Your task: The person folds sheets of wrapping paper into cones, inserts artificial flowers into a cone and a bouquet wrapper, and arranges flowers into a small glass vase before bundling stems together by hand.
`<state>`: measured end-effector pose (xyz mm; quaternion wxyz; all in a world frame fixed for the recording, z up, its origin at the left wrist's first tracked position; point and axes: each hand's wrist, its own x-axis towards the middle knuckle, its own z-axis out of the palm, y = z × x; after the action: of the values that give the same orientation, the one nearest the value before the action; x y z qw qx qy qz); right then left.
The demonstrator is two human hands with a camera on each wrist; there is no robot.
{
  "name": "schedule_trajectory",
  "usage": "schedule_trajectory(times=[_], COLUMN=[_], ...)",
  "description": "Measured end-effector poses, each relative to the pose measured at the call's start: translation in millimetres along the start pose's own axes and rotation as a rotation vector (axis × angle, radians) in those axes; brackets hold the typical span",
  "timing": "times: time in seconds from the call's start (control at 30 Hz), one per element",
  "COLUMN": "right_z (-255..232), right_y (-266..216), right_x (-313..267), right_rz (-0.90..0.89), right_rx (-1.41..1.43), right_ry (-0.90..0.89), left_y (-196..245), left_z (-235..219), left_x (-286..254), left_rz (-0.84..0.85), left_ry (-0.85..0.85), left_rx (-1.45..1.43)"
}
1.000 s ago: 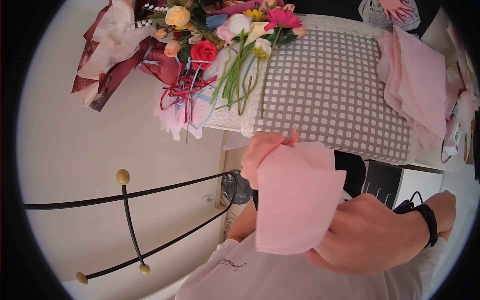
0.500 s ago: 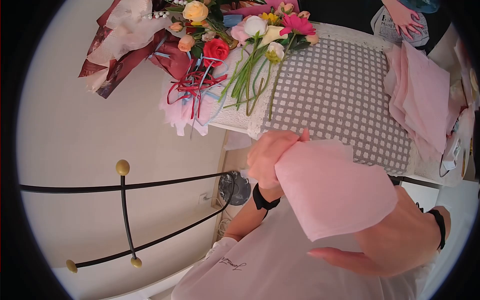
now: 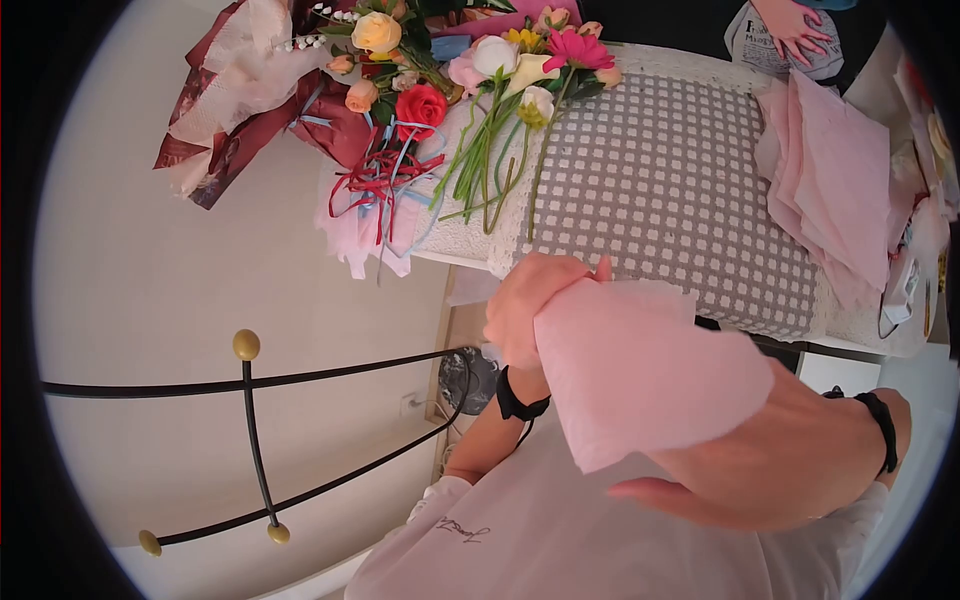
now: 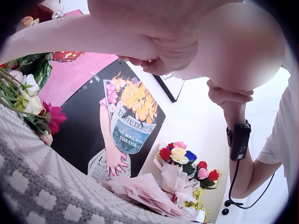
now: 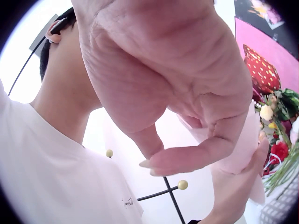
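Observation:
In the head view my left hand (image 3: 535,305) grips the bunched upper left corner of a sheet of thin pink paper (image 3: 650,370), its thumb pointing up. The paper looks folded over and hangs across the fingers of my right hand (image 3: 770,460). One digit of that hand stands out below the sheet, apart from it. From the right wrist view, the right hand (image 5: 182,84) has bent fingers, with the pink paper (image 5: 247,144) behind them. I cannot tell whether those fingers pinch the sheet.
Artificial flowers (image 3: 500,110) with green stems lie left on the table, beside red and blue ribbons (image 3: 385,185) and a dark red wrapped bouquet (image 3: 330,120). A grey checked cushion (image 3: 670,190) lies in front. Pink paper sheets (image 3: 835,180) are stacked at right. A metal rack (image 3: 255,440) stands left.
The right hand has moved right and up from the paper's lower right edge, now partly covered by the sheet. One digit has come away from it. The left hand keeps its grip.

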<state>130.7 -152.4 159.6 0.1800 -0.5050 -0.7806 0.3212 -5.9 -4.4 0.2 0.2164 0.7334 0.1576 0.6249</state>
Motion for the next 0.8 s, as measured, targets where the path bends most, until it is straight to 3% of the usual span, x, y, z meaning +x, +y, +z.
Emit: schedule_trajectory(times=[0.03, 0.13, 0.27, 0.33, 0.37, 0.43, 0.57, 0.67, 0.8], right_z=[-1.3, -13.9, -37.0, -30.8, -28.6, -24.1, -9.3, -14.2, -26.9], right_y=[-3.9, -11.4, -15.4, -9.2, -6.0, -0.2, 12.0, 21.0, 35.8], right_x=[-2.2, -17.4, -14.2, -4.7, -2.9, -0.8, -7.6, -6.5, -2.5], right_rz=[-0.068, -0.103, -0.185, -0.286, -0.289, -0.277, -0.228, -0.127, 0.023], right_rx=[-0.115, -0.137, -0.250, -0.347, -0.351, -0.320, -0.475, -0.464, -0.431], right_ry=[0.193, 0.306, 0.410, 0.648, 0.647, 0.556, 0.536, 0.292, -0.030], left_y=[-0.4, 5.7, 10.7, 14.1, 16.2, 21.4, 13.0, 6.7, 8.6], left_z=[-0.8, -5.5, -2.2, -4.0, -5.9, -13.7, -9.4, -2.2, -1.4], left_x=[1.2, 2.7, 4.9, 0.4, 3.7, 16.0, 26.7, 24.7, 25.3], left_rz=[-0.005, -0.119, -0.123, -0.261, -0.259, -0.184, -0.042, 0.036, 0.056], left_ry=[-0.034, -0.124, -0.100, -0.139, -0.135, -0.299, -0.343, -0.236, -0.335], left_rx=[0.013, 0.061, 0.059, 0.042, 0.042, 0.082, 0.100, -0.084, -0.036])
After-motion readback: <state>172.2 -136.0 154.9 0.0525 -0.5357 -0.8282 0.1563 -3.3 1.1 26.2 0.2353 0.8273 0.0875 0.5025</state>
